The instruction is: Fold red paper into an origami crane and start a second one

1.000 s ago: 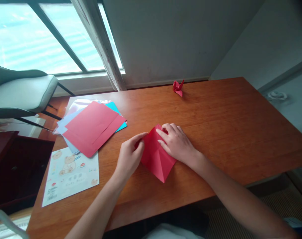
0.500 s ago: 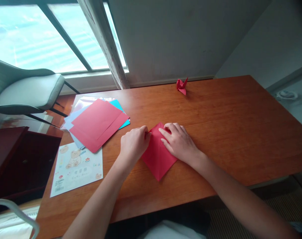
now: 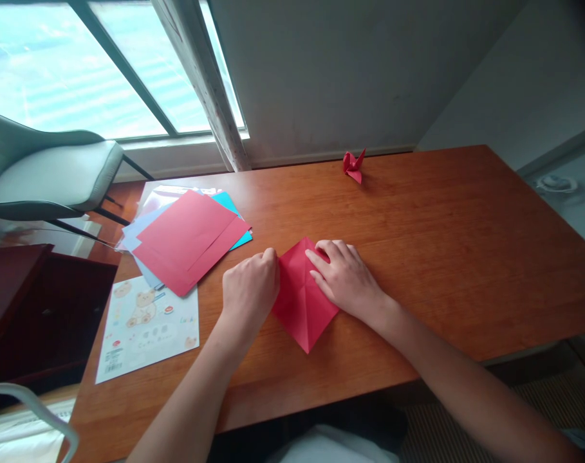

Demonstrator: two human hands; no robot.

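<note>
In the head view, a person is sitting at a wooden table (image 3: pixel 441 257) and working a folded red paper (image 3: pixel 302 302). It is lying flat as a diamond near the middle of the front edge, one point aiming at the person and one at the wall.

The right hand (image 3: pixel 344 278) is lying open and flat. Its fingers (image 3: pixel 321 254) are spreading over the paper's upper right part, seemingly to pin the sheet so that it is not sliding on the smooth wood. It is gripping nothing, only pressing down.

The left hand (image 3: pixel 250 289) is curling almost closed, knuckles up, and is touching the paper's left edge. It looks to be bearing down there, perhaps sharpening a crease. The fist is hiding whether a flap is being pinched inside it.

A loose stack of coloured sheets (image 3: pixel 188 241), red on top with blue and pale ones beneath, is resting toward the left edge, within reach but apart from the hands. Just in front of it a printed sheet with bears (image 3: pixel 147 328) is lying by the front left corner. A small red paper crane (image 3: pixel 353 164) is standing at the back edge near the wall, well apart from the hands. A grey chair (image 3: pixel 51 173) is standing beyond the left edge, below the window.
</note>
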